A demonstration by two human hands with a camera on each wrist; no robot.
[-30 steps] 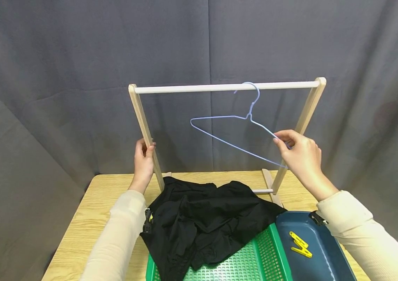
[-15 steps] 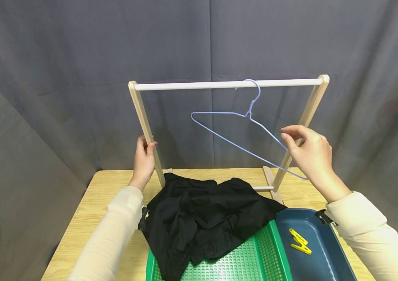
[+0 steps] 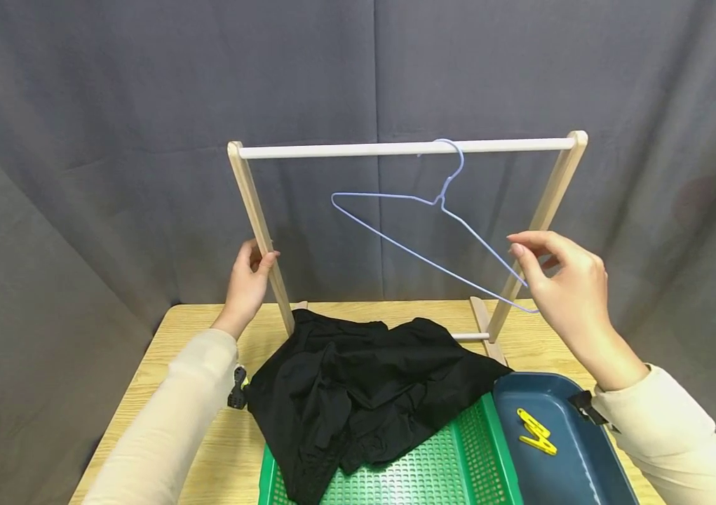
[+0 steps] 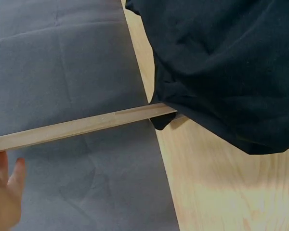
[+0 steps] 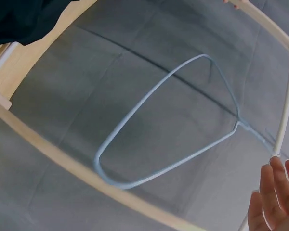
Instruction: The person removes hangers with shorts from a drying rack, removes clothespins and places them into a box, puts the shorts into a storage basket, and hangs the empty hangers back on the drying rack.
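Note:
A light blue wire hanger (image 3: pixel 441 203) hangs by its hook from the white top bar (image 3: pixel 358 149) of a small wooden rack, tilted down to the right. Just beyond its lower right corner, my right hand (image 3: pixel 562 287) holds nothing; its thumb and index finger are bent loosely with a gap between them. In the right wrist view the hanger's whole loop is visible, apart from the fingers (image 5: pixel 274 197). My left hand (image 3: pixel 247 280) is at the rack's left post (image 3: pixel 259 217). Its fingertips meet the post in the left wrist view, the thumb (image 4: pixel 18 173) standing off it.
A black garment (image 3: pixel 370 386) lies crumpled over a green basket (image 3: pixel 501 449) in front of the rack. To the right, yellow clothespins (image 3: pixel 536 431) lie in a dark blue tray (image 3: pixel 575 449). Grey curtain (image 3: pixel 143 175) hangs behind the wooden table (image 3: pixel 206 449).
My right hand has let go of the hanger's right side and drawn slightly right. The freed hanger has swung a little. My left hand has loosened at the post and shifted slightly left.

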